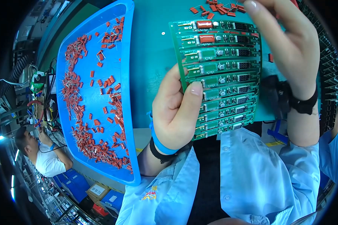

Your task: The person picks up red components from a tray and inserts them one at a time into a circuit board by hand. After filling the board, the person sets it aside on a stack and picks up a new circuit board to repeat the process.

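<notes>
The right hand (289, 41) runs past the top edge, so its fingers' tips and whatever they pinch cannot be made out. The left hand (174, 108) covers the board's (221, 75) lower left edge. The loose red parts (218, 9) on the surface are cut off at the top. The rack (332, 75) at right blurs into the dark rim.

We see a teal bench (150, 56), cardboard boxes (97, 190) on the floor below, and another person (45, 157) seated left among cables.
</notes>
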Demonstrator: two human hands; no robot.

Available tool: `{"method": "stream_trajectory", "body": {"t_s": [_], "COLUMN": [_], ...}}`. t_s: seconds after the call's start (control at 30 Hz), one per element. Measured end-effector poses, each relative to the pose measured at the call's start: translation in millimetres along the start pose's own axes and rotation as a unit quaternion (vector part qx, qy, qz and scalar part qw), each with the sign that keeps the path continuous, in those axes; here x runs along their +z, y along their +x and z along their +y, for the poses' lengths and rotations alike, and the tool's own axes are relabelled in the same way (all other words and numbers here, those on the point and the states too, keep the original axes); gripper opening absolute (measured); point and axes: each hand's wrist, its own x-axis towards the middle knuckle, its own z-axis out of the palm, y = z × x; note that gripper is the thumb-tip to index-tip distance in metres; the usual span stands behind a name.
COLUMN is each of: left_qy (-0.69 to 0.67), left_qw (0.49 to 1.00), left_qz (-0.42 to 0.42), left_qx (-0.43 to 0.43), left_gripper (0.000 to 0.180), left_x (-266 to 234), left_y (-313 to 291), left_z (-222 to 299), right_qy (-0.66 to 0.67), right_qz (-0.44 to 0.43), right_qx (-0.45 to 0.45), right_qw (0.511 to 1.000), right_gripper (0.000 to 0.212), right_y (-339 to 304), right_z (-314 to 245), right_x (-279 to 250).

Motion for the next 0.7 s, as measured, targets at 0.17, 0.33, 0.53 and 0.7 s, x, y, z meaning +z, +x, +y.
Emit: {"method": "stream_trajectory", "body": {"t_s": [0.17,0.33,0.53,0.7], "left_qy": [-0.009,0.005,0.035,0.047], "left_qw": [1.000,1.000,0.999,0.999], "left_qz": [-0.027,-0.012,-0.011,-0.009], "left_qx": [-0.002,-0.003,0.017,0.023], "left_gripper": [0.040,0.039,0.040,0.042], "left_x": [-0.7,-2.2,0.1,-2.4], "left_y": [0.2,0.2,-0.3,-2.9], "left_z": [0.7,0.5,0.1,0.7], "right_qy": [-0.082,-0.008,-0.039,-0.010], "right_qz": [-0.108,-0.162,-0.176,-0.196], "right_qx": [0.291,0.303,0.153,0.158], "right_qw": [0.947,0.939,0.972,0.968], "right_gripper": [0.021,0.023,0.031,0.026], "right_y": [16.3,10.8,-18.0,-10.5], "right_z": [-8.9,22.9,87.2,51.2], "right_x": [0.6,-8.6,-7.1,2.2]}}
